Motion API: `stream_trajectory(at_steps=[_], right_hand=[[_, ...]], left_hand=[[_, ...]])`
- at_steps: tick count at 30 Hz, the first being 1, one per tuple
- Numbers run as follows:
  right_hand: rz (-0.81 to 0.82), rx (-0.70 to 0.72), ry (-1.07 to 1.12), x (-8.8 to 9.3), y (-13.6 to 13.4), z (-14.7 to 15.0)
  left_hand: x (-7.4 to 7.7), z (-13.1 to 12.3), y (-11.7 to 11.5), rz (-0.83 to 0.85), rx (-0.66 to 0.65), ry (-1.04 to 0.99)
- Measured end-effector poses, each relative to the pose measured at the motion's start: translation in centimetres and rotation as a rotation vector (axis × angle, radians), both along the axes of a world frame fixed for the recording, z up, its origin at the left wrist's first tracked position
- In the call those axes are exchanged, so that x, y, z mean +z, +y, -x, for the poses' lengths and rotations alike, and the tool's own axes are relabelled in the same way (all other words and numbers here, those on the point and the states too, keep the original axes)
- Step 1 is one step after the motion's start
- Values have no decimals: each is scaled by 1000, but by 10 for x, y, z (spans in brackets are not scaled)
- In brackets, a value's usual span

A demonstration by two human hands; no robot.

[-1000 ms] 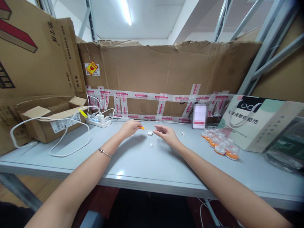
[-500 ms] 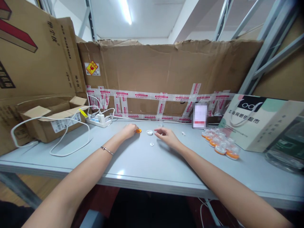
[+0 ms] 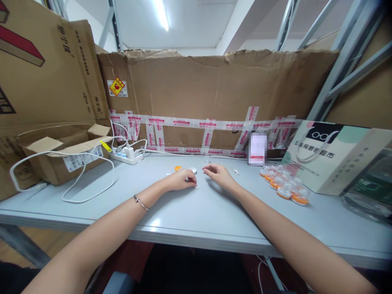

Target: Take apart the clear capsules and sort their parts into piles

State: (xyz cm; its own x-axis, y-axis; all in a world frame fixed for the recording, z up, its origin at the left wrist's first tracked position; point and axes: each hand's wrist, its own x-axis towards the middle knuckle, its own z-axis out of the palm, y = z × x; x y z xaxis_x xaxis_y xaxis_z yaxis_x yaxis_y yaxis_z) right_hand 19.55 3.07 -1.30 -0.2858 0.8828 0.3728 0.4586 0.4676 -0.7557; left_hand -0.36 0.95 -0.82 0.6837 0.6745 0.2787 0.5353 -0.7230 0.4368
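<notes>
One orange disc (image 3: 178,168) now lies released, freeing your left hand (image 3: 183,179) for the white piece (image 3: 197,187) it touches, grip unclear; right hand (image 3: 219,174) half-open

A fluorescent tube (image 3: 161,14) glowed above the grey desk (image 3: 183,212); wood-toned floor (image 3: 56,237) showed beneath it, metal uprights (image 3: 114,28) behind.

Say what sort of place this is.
Probably a storeroom or workshop corner: grey metal rack posts stand left and right, a tall brown cardboard panel lines the back of a pale-grey table, and small round clear, white and orange plastic pieces cluster on it.
</notes>
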Motion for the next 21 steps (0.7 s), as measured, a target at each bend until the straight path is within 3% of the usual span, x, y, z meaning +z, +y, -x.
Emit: stream_trajectory(at_steps=[8, 14, 17, 21], right_hand=[[31, 7, -40, -5, -1, 3], [18, 12, -33, -2, -3, 2], [12, 3, -29, -2, -4, 2], [8, -8, -24, -2, -2, -1]], left_hand=[[-1, -3, -2, -22, -75, -29], [7, 2, 1, -91, 47, -49], [18, 22, 9, -125, 157, -54], [29, 74, 27, -156, 372, -49]])
